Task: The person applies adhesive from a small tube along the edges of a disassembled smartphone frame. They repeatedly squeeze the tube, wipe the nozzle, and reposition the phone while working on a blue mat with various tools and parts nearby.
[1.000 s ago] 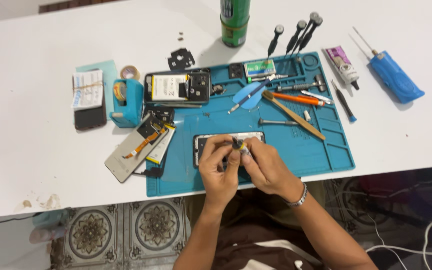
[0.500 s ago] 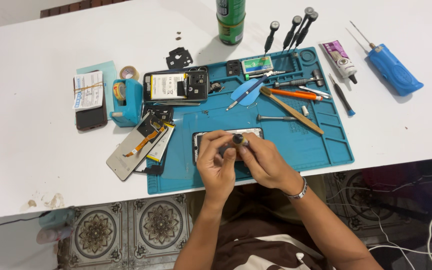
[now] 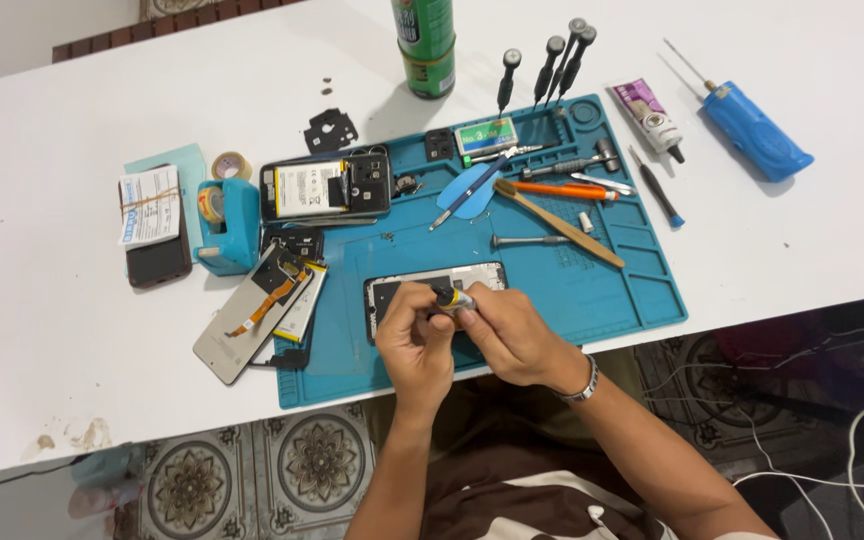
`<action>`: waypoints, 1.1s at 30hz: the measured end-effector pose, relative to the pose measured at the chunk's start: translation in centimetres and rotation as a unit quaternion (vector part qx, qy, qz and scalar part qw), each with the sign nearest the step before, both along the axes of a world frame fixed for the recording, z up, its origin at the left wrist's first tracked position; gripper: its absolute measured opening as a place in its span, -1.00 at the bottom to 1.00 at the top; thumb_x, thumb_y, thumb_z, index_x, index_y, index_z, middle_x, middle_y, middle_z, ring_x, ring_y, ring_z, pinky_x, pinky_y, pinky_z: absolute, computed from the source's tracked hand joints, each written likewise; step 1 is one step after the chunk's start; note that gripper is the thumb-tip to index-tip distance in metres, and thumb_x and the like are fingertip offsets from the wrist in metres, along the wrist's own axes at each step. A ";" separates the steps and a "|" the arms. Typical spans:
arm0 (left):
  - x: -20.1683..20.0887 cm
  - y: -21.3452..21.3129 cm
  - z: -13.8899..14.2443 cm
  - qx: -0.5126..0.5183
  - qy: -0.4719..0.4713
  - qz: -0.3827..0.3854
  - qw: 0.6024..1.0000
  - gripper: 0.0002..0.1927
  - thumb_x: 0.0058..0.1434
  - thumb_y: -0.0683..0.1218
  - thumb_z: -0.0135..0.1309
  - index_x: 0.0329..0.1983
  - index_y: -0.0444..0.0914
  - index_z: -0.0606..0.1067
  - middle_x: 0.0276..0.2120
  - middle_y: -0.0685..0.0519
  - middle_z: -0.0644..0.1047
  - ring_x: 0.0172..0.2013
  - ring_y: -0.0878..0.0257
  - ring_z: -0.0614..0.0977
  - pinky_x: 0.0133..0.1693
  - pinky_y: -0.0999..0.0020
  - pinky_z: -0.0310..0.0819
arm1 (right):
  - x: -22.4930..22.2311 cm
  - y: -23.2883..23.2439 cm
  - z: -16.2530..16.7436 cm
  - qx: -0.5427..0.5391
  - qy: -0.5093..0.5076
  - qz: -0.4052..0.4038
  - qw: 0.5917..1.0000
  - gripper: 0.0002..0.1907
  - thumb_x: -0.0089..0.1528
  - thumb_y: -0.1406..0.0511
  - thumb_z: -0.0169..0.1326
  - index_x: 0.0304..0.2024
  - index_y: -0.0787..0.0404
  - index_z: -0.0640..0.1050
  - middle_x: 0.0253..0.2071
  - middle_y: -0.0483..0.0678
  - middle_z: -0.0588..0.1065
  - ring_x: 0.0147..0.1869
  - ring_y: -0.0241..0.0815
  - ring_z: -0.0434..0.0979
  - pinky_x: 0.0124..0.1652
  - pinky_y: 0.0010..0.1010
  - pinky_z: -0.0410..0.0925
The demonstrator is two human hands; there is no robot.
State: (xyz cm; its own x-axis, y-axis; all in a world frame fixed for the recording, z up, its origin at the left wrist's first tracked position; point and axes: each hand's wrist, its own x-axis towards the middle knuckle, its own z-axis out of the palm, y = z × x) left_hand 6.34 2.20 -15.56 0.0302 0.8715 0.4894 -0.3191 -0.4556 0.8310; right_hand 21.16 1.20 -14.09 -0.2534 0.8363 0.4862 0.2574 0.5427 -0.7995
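A dark phone frame lies on the blue work mat near the mat's front edge. My left hand and my right hand meet just above it. Both sets of fingers pinch a small tube with a yellow and black band, held roughly level over the frame. Most of the frame's near half is hidden under my hands. A metal bracelet circles my right wrist.
An opened phone body lies at the mat's back left, a loose screen panel and flex parts to the left. Screwdrivers, a green spray can, a blue tape dispenser, a glue tube and a blue powered tool ring the mat.
Both hands have stayed together on the small tube over the phone frame, with only slight finger shifts. The view moved a little.
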 end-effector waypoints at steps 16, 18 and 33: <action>0.7 0.9 0.6 -0.046 0.060 0.079 0.994 -0.78 0.35 -0.09 0.22 -0.28 -0.36 0.54 -0.40 0.16 0.43 -0.45 0.48 0.27 -0.43 0.55 0.06 | -0.7 1.3 -1.2 0.113 -0.038 -0.094 0.988 -0.82 0.44 0.34 -0.07 -0.23 0.32 0.46 -0.43 0.05 0.40 -0.47 0.05 0.42 -0.44 -0.25 0.27; 0.7 1.0 0.6 -0.047 0.078 0.103 0.990 -0.77 0.31 -0.06 0.21 -0.21 -0.37 0.61 -0.39 0.16 0.49 -0.49 0.48 0.33 -0.48 0.57 0.09 | -0.8 1.6 -1.4 0.117 -0.042 -0.098 0.987 -0.84 0.43 0.36 -0.07 -0.21 0.33 0.47 -0.41 0.05 0.42 -0.45 0.05 0.44 -0.42 -0.25 0.29; 5.8 -4.8 -2.0 -0.297 -0.361 -0.102 0.878 -0.76 0.55 0.04 -0.23 -0.04 -0.22 0.34 -0.23 0.15 0.42 -0.22 0.43 0.45 -0.15 0.47 0.38 | -1.7 -1.3 4.8 -0.022 -0.157 -0.141 0.977 -0.71 0.26 0.34 0.05 -0.56 0.28 0.41 -0.65 0.04 0.34 -0.60 0.05 0.34 -0.54 -0.20 0.17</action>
